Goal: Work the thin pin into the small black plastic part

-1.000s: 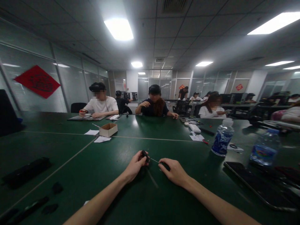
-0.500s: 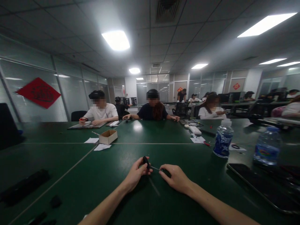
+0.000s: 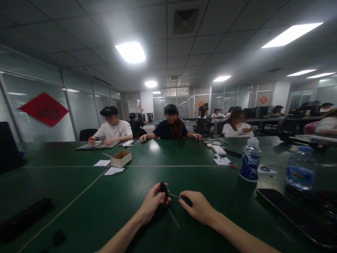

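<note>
My left hand (image 3: 156, 201) is closed around a small black part (image 3: 164, 189), held up on its edge above the green table (image 3: 126, 196). In my right hand (image 3: 197, 206) is a screwdriver (image 3: 186, 200); its dark handle lies mostly inside the fingers. The thin metal shaft spans the gap between the hands and points left at the black part. Its tip meets or lies behind that part; I cannot tell which.
To the right stand two plastic bottles, one with a blue label (image 3: 250, 162) and one with a blue cap (image 3: 301, 170), near a phone (image 3: 292, 216). An open cardboard box (image 3: 121, 160) sits ahead on the left. A long black object (image 3: 26, 218) lies at far left. Several people sit opposite.
The whole view has tilted up slightly, so the table and hands appear lower. Both hands keep their hold, and more of the screwdriver handle shows in my right hand.
</note>
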`<act>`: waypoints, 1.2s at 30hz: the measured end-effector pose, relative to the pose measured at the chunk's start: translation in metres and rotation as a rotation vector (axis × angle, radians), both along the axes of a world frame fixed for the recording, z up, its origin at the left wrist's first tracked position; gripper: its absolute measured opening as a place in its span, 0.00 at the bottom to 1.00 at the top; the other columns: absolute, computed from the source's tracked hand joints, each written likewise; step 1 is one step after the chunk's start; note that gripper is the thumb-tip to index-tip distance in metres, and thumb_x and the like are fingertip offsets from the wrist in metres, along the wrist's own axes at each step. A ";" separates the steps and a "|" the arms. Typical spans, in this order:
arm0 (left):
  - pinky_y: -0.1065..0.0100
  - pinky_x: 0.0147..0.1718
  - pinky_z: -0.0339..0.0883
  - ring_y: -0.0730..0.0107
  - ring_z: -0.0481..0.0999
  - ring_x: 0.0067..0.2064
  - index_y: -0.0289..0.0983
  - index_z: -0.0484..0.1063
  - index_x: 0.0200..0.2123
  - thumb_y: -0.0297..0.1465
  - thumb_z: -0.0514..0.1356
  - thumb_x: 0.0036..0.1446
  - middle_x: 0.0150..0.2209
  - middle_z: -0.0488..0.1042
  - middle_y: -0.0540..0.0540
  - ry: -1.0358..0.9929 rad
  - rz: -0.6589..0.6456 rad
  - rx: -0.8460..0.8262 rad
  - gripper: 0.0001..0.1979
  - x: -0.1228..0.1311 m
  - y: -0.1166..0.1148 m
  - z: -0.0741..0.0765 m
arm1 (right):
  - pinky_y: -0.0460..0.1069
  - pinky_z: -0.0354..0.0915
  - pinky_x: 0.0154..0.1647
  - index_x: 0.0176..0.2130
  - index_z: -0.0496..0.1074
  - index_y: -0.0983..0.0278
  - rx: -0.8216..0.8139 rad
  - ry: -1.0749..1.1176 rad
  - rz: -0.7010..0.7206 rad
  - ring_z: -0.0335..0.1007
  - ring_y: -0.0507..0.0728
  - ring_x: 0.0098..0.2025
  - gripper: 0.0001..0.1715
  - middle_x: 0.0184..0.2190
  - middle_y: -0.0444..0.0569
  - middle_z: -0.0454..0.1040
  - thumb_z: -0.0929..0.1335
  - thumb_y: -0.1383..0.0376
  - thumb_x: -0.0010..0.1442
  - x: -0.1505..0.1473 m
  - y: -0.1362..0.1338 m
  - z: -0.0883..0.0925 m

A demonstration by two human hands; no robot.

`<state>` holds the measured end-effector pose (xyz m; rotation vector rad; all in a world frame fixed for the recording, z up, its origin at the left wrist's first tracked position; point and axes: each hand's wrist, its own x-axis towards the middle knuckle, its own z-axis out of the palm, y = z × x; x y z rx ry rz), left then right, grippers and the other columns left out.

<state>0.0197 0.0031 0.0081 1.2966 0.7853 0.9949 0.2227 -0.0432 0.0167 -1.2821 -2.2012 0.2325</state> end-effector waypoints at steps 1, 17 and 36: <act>0.66 0.35 0.67 0.68 0.74 0.34 0.34 0.65 0.46 0.28 0.58 0.50 0.40 0.69 0.43 -0.009 -0.001 -0.004 0.18 0.000 0.001 -0.001 | 0.47 0.63 0.39 0.42 0.72 0.64 -0.001 -0.001 0.000 0.70 0.55 0.37 0.16 0.36 0.50 0.75 0.60 0.59 0.62 0.000 0.000 -0.001; 0.67 0.34 0.69 0.67 0.77 0.33 0.34 0.62 0.43 0.31 0.60 0.50 0.37 0.74 0.41 -0.059 0.004 -0.046 0.17 0.000 -0.001 -0.001 | 0.47 0.63 0.40 0.41 0.72 0.64 0.015 -0.007 0.008 0.70 0.55 0.38 0.16 0.36 0.50 0.75 0.60 0.60 0.62 0.001 0.000 -0.002; 0.66 0.35 0.70 0.68 0.77 0.30 0.33 0.61 0.39 0.29 0.60 0.49 0.34 0.75 0.41 -0.023 0.028 -0.048 0.14 0.000 -0.002 0.001 | 0.47 0.64 0.38 0.41 0.72 0.64 0.060 -0.018 0.038 0.70 0.55 0.37 0.15 0.36 0.50 0.75 0.60 0.60 0.62 0.001 0.001 -0.007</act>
